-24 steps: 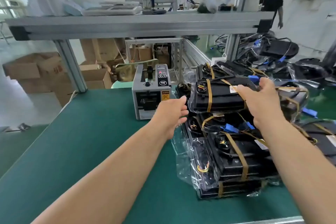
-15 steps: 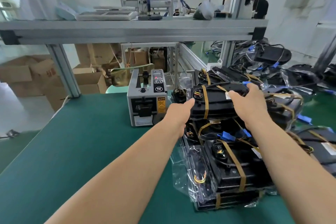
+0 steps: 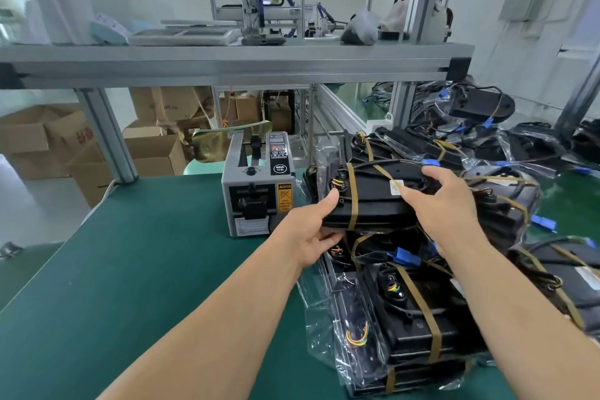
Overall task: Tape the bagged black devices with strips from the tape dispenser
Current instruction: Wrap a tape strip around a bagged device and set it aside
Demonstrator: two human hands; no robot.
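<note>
My left hand (image 3: 310, 232) grips the bagged black device (image 3: 380, 201), thumb on top; my right hand (image 3: 446, 204) clasps its far edge; tape dispenser (image 3: 258, 185) just beyond my left thumb.

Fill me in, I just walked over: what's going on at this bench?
A person holds one bagged black device with both hands above a pile of similar taped ones on the green table. The left hand grips its near-left end, the right hand its right side. The tape dispenser stands just left of it; neither hand is at it.
</note>
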